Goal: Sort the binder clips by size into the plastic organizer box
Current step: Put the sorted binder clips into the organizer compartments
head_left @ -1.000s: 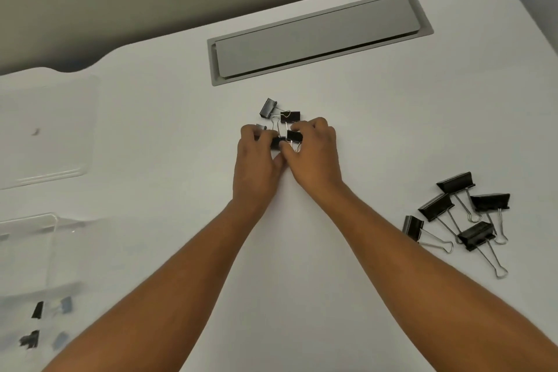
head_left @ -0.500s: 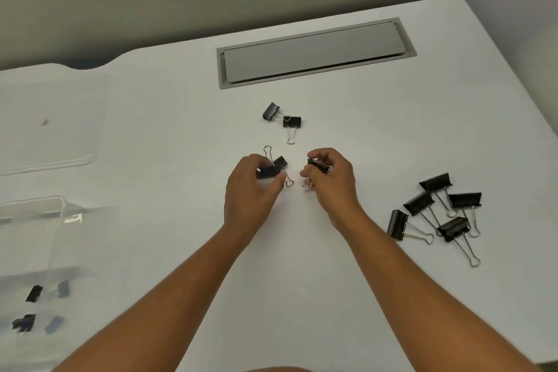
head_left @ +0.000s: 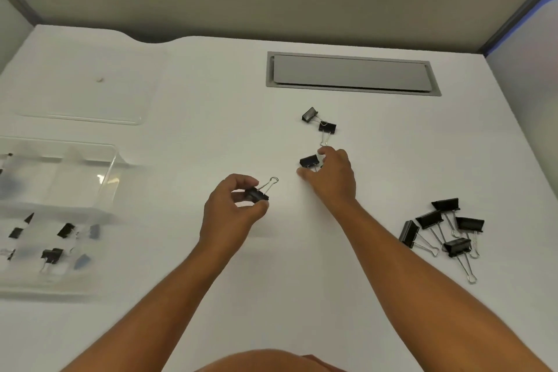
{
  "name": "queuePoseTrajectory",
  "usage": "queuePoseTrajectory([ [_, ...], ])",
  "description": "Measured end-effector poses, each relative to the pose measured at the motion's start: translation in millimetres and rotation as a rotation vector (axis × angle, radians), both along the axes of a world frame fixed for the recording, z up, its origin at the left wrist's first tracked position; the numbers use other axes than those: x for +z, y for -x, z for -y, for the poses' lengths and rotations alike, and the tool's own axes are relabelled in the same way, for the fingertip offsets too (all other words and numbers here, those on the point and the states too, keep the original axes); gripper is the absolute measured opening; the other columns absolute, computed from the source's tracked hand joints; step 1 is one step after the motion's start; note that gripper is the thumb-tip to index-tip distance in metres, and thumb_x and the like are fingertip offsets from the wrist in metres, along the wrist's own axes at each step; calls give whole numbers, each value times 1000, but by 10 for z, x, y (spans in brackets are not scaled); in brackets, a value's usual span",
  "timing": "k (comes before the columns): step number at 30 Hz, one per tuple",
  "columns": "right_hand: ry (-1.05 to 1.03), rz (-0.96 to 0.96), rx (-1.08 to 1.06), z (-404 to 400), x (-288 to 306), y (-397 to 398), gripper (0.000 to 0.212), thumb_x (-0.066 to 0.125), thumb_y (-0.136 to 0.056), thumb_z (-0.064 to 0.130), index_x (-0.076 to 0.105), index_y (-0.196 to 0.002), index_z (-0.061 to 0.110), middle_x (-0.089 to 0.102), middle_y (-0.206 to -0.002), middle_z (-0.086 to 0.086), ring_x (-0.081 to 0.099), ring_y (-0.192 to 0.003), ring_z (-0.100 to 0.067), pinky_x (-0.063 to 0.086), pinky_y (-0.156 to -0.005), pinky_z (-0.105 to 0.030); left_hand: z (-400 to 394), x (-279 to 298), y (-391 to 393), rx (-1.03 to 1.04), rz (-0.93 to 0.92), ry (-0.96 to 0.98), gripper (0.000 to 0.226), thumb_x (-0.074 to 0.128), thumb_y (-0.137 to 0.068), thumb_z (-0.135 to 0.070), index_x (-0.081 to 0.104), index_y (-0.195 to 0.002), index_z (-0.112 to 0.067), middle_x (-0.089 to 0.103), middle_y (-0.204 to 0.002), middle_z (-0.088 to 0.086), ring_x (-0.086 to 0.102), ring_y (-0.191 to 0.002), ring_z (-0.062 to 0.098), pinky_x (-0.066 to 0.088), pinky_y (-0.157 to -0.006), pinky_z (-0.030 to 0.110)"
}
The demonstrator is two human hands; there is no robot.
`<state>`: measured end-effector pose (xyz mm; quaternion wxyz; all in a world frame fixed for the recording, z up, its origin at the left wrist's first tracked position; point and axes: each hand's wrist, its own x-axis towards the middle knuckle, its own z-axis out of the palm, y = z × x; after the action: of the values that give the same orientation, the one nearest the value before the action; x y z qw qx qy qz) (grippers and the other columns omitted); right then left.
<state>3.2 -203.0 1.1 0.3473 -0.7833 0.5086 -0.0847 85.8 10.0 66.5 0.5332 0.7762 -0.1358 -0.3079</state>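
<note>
My left hand (head_left: 232, 214) pinches a medium black binder clip (head_left: 258, 194) above the white desk, its wire handles pointing up and right. My right hand (head_left: 332, 174) is further back, fingers curled round another medium binder clip (head_left: 309, 161). Two more medium clips (head_left: 320, 122) lie just behind it. Several large binder clips (head_left: 442, 228) are piled at the right. The clear plastic organizer box (head_left: 111, 160) stands at the left edge, with small black clips (head_left: 59, 243) in its near compartments.
The box's clear lid (head_left: 87, 90) lies flat at the back left. A grey cable hatch (head_left: 351, 73) is set into the desk at the back. A grey partition wall runs behind the desk.
My hands have parted. The left one has moved left toward the box with its clip. The right one has moved back toward the remaining medium clips. The view has swung left.
</note>
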Motion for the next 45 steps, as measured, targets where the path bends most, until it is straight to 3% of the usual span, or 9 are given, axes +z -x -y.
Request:
queuePoseTrajectory([
  [4, 41, 56, -33, -111, 64, -71, 39, 83, -81, 32, 69, -117, 23, 67, -111, 4, 65, -101, -16, 50, -83, -30, -302, 76, -176, -2, -38, 58, 34, 85, -81, -8, 71, -103, -30, 75, -103, -16, 71, -100, 4, 54, -84, 31],
  [8, -223, 317, -67, -549, 339, -222, 25, 82, -84, 19, 69, -94, 38, 68, -92, 13, 63, -83, -3, 47, -69, -12, -644, 151, -423, 25, -100, 138, 29, 86, -83, -12, 74, -105, -25, 77, -106, -7, 72, -100, 14, 56, -96, 43],
  [15, -625, 500, 6, -1631, 741, -801, 24, 80, -92, 36, 76, -112, 24, 65, -82, 6, 44, -67, -17, 39, -56, -24, -1337, 262, -1002, 203, -47, 247, 15, 82, -90, -28, 75, -102, -22, 78, -103, -2, 72, -101, 26, 60, -73, 36],
  [21, -653, 485, 141, -2311, 941, -1490, 20, 78, -92, 34, 75, -111, 28, 65, -83, 3, 45, -67, -16, 41, -58, -25, -1993, 285, -1681, 317, 245, 83, 21, 83, -87, -40, 72, -102, -33, 75, -98, -17, 70, -95, 10, 56, -74, 33],
  [27, -643, 455, 270, -2864, 979, -2022, 26, 81, -90, 24, 73, -114, 30, 67, -81, 14, 60, -73, -5, 47, -66, -25, -2468, 106, -2384, 359, 416, 10, 25, 82, -88, -20, 70, -106, -31, 70, -103, -23, 66, -100, 8, 53, -87, 24],
  [33, -501, 413, 384, -3188, 998, -2316, 37, 88, -84, 31, 71, -117, 35, 74, -98, 12, 70, -89, -2, 56, -77, -19, -2704, -105, -2780, 120, 487, -226, 30, 82, -88, -26, 71, -115, -33, 57, -116, -34, 49, -129, 18, 42, -110, 50],
  [36, -338, 366, 480, -3232, 1020, -2516, 43, 90, -81, 34, 69, -118, 37, 72, -102, 13, 68, -93, -3, 56, -81, -19, -2811, -115, -2798, 190, 515, -158, 25, 77, -92, -22, 72, -113, -35, 59, -133, -23, 44, -125, 11, 42, -103, 35],
  [39, -140, 306, 632, -3231, 1070, -2813, 47, 87, -82, 29, 67, -125, 34, 67, -109, 14, 64, -97, 1, 50, -81, -12, -2920, -56, -2723, 341, 521, -122, 26, 68, -96, -11, 69, -105, -35, 62, -121, -13, 53, -115, 16, 39, -88, 19],
  [45, 128, 32, 1021, -3252, 982, -3449, 51, 77, -86, 6, 67, -131, 27, 64, -118, 3, 60, -107, -9, 53, -91, -32, -3093, -69, -2552, 375, 461, -97, 30, 64, -95, -6, 69, -99, -35, 61, -114, -11, 56, -108, 15, 49, -86, 34],
])
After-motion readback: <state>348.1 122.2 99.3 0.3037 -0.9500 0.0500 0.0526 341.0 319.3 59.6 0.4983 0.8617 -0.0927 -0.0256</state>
